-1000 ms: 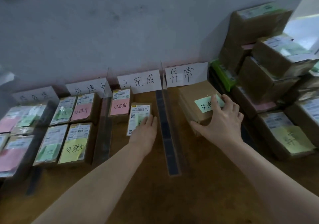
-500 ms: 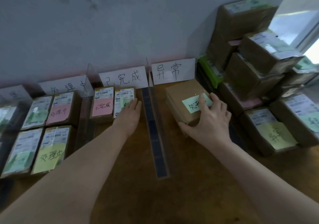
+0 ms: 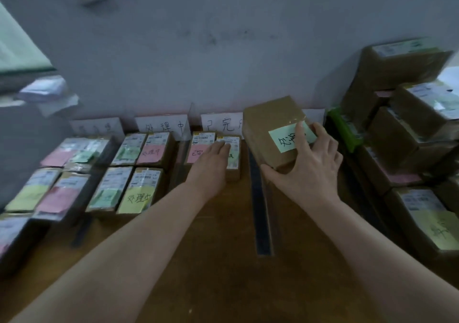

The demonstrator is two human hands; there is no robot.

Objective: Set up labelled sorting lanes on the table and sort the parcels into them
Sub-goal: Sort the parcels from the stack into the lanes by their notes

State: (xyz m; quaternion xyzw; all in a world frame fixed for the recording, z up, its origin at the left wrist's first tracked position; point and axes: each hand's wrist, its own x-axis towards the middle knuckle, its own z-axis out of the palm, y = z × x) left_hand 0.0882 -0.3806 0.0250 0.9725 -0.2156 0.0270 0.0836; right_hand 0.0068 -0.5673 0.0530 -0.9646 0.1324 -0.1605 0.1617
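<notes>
Right hand (image 3: 306, 173) grips boxy cardboard parcel (image 3: 270, 131).

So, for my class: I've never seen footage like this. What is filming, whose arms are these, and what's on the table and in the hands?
No machine here: a person wears a head camera that looks down at their own arms. On the wooden table lie small parcels with coloured sticky notes, in lanes marked by handwritten cards and split by a clear divider. More parcels are stacked at the right. The right hand grips a brown cardboard box bearing a green note. The left hand rests flat on a small parcel.
</notes>
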